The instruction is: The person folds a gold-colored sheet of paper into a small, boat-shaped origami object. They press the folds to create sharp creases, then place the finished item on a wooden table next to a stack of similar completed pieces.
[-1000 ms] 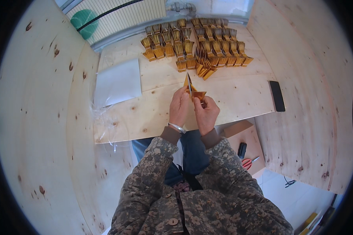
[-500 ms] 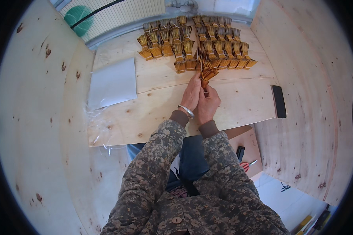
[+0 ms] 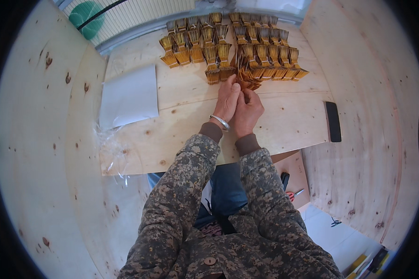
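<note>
My left hand (image 3: 228, 98), with a silver bracelet at its wrist, and my right hand (image 3: 249, 111) are side by side over the wooden tabletop, thumbs close together. Both have curled fingers and grip a fanned bunch of thin golden-brown strips (image 3: 250, 84), whose loose ends stick out beyond the fingertips. My hands hide its lower part. Just past it stand rows of similar bundles (image 3: 264, 56), each bound at the waist with a pale band and flared at both ends. A second group of bundles (image 3: 181, 44) stands to the left.
On the tabletop (image 3: 181, 135) lie a white sheet (image 3: 129, 96) at left, with crumpled clear plastic (image 3: 111, 142) by it, and a black flat object (image 3: 332, 122) at the right edge. Wooden panels rise on both sides. Red-handled scissors (image 3: 292, 195) lie lower down on cardboard.
The bunch between my hands has shifted slightly and now shows less beyond my fingers. My left fingertips have moved a little up and left. The view has tilted slightly.
</note>
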{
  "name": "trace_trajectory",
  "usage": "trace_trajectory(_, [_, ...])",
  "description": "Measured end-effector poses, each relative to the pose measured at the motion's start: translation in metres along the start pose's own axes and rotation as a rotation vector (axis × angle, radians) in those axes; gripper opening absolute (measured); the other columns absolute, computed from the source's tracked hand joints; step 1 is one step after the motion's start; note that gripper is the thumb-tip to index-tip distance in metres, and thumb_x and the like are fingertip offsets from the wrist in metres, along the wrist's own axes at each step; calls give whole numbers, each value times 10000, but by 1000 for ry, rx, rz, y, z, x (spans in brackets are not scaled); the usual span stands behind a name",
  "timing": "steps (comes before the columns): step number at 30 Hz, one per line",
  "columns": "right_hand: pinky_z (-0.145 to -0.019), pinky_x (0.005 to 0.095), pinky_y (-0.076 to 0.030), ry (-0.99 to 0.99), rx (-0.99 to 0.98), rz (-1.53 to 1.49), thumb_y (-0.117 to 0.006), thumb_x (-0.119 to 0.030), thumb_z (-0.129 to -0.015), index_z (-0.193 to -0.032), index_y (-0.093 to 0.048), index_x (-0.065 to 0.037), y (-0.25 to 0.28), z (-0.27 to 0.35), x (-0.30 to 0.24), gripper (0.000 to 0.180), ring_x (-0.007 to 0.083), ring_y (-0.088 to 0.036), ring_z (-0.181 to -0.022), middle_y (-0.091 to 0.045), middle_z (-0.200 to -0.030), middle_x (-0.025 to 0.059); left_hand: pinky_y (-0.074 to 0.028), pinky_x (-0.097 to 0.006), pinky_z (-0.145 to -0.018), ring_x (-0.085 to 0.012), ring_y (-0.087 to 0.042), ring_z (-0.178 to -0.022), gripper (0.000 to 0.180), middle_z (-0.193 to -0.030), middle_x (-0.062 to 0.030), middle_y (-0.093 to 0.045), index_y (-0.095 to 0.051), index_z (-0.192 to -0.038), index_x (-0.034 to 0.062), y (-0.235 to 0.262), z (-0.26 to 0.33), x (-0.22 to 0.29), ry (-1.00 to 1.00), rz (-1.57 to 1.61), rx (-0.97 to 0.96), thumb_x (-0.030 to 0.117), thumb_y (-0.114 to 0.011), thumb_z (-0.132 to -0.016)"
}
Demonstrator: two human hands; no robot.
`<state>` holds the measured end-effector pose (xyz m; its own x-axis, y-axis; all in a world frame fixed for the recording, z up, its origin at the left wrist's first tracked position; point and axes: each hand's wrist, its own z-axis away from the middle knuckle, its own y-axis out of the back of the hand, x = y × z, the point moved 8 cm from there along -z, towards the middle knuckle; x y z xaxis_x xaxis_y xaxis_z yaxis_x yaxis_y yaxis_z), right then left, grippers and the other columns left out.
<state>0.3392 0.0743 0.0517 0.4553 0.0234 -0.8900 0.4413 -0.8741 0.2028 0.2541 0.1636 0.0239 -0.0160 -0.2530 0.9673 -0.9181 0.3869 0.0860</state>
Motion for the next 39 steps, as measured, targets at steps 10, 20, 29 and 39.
trace_trajectory(10, [-674, 331, -531, -28, 11, 105, -719, -123, -887, -920, -697, 12, -7, -7, 5, 141, 190, -657, -701, -715, -822, 112, -354, -391, -1103, -350, -482, -1248, 530, -1299, -204, -502, -502, -1347, -48, 5, 3, -2, -78, -79, -15, 388, -464, -1049])
trace_trajectory(20, [-946, 462, -434, 533, -117, 325, -714, -149, -844, -978, -714, -56, 1, -60, -26, 164, 335, -582, -1053, -659, -1085, 121, -555, -327, -862, -224, -644, -966, 412, -1166, -112, -557, -612, -1172, 58, 16, 18, -10, 49, -84, 228, 68, -778, -795])
trace_trajectory(29, [-841, 442, -483, 265, -286, 618, -773, -318, -820, -840, -797, -98, -13, -89, -29, 222, 347, -629, -941, -713, -886, 130, -555, -331, -749, -208, -651, -812, 342, -994, -84, -600, -638, -1032, 61, 13, 13, -9, -6, -43, 302, 39, -811, -738])
trace_trajectory(39, [-695, 368, -535, 87, -418, 677, -735, -379, -839, -907, -790, -76, -30, -97, -21, 316, 282, -701, -716, -734, -778, 117, -561, -275, -680, -143, -658, -764, 262, -984, -62, -619, -643, -972, 24, 15, 9, -6, -24, 38, 353, -25, -790, -762])
